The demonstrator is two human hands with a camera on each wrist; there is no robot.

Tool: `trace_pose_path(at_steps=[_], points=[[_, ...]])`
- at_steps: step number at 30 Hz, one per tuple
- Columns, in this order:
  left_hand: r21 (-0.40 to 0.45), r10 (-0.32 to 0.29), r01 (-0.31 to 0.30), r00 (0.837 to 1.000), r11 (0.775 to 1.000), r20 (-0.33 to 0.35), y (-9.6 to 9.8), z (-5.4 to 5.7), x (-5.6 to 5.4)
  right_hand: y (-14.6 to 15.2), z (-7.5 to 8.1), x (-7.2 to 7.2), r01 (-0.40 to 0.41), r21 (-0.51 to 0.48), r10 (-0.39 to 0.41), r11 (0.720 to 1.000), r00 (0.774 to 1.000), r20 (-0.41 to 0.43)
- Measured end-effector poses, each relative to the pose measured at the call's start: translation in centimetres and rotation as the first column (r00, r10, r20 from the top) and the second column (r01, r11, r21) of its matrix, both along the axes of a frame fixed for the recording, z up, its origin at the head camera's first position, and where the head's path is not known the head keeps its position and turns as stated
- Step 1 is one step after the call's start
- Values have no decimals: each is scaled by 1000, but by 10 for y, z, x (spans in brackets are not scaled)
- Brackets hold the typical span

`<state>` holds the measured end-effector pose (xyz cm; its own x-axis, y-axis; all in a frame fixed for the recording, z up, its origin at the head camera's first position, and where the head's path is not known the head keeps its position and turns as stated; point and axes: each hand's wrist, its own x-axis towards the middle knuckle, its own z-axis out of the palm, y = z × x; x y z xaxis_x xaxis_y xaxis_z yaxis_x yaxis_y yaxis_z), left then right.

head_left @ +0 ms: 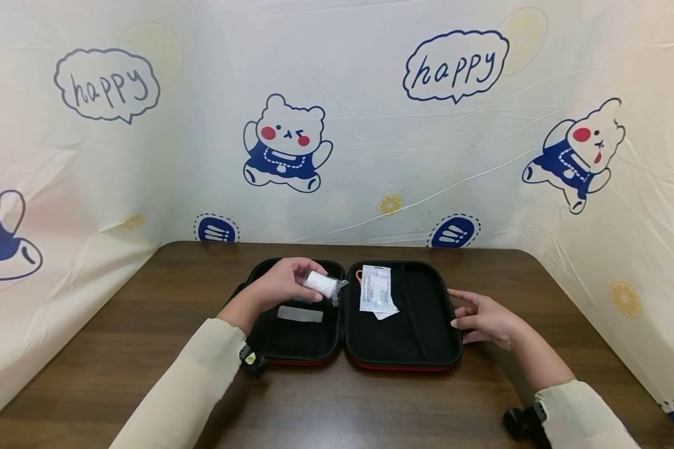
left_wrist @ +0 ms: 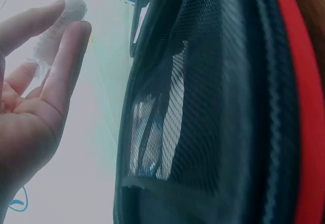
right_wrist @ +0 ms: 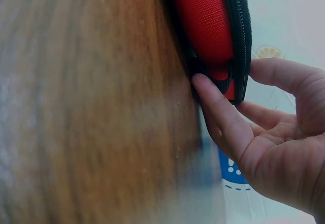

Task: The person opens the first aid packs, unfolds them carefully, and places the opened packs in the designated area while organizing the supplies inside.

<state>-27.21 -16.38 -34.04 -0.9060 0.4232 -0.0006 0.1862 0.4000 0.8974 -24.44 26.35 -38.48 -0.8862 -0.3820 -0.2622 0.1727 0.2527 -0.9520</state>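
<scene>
Backdrop reads "happy" twice on my feed. Left hand pinches wrapped white roll above left half of open case, toward table's far edge; right hand, fingers fairly straight, touches case's right edge. Packet in right half: print illegible.

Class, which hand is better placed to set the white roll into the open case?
The left hand, probably: it holds the white roll above the open case, while the right hand touches its right edge.
</scene>
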Motion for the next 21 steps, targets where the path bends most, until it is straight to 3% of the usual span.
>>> trace_pose_path(at_steps=[13,21], points=[[-83,-1,-3,999,997,-39,-30,-3,14,0,1,0,-8,-5,8,1000,1000,3],[-82,53,-54,998,995,-16,-52,-6,20,0,1,0,-4,3,4,1000,1000,7]])
